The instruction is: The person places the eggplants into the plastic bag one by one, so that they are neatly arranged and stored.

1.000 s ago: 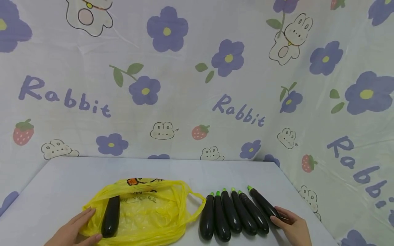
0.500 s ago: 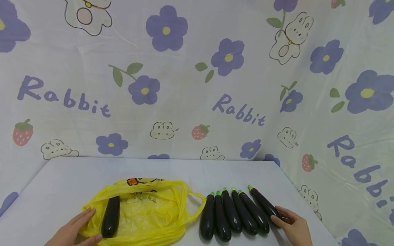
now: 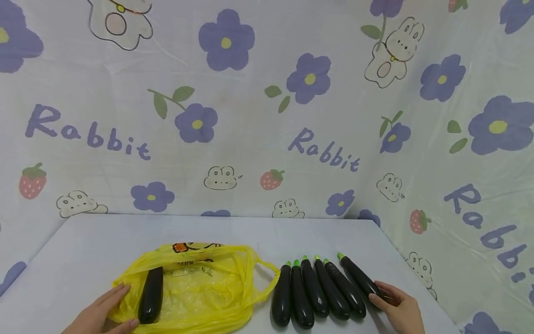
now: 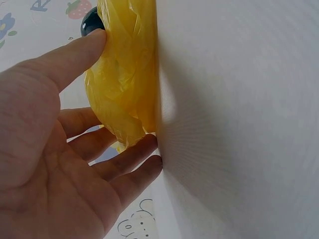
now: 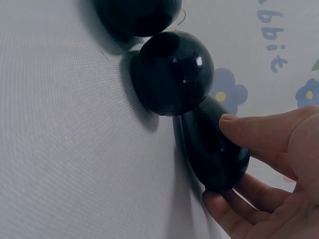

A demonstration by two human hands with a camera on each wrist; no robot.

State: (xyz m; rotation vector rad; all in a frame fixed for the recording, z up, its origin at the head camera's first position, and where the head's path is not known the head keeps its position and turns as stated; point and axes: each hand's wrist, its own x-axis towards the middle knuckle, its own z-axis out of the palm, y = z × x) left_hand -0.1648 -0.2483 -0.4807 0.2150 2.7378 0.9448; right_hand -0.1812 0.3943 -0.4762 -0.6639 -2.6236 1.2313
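Note:
My right hand [image 3: 398,304] grips the rounded lower end of a glossy black eggplant [image 3: 359,275], the rightmost of a row on the table. In the right wrist view, its thumb lies across that eggplant [image 5: 214,144] with the fingers round the far side. Several more eggplants [image 3: 314,287] lie side by side to its left, green stems away from me. My left hand [image 3: 102,311] touches the left edge of a yellow plastic bag [image 3: 200,292], thumb and fingers spread. One eggplant [image 3: 151,297] lies inside the bag's mouth; its upper end is hidden under the plastic.
The white table [image 3: 233,227] reaches back to a hanging cloth [image 3: 242,93] printed with flowers and rabbits. A loop handle [image 3: 267,280] of the bag touches or nearly touches the leftmost eggplant of the row.

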